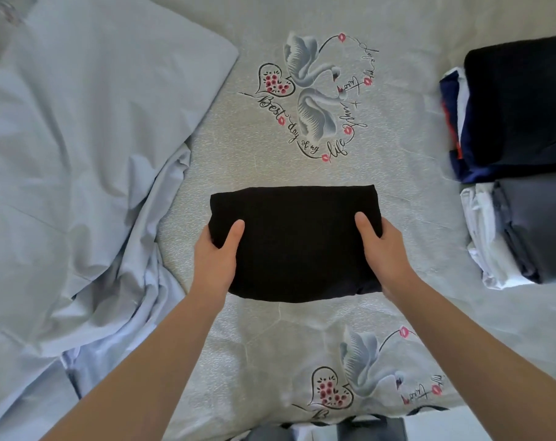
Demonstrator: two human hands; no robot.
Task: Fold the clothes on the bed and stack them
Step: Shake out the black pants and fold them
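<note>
On the bed (302, 329), both hands grip the black garment (294, 243) lying crosswise.

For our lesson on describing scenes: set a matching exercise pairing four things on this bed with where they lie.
Things:
1. black garment
2. pillow
3. dark stack
4. grey and white stack

Places:
a. far right, farther from the person
b. centre, gripped by the left hand and the right hand
c. left side
d. far right, nearer the person

Pairs: 1-b, 2-c, 3-a, 4-d
</note>
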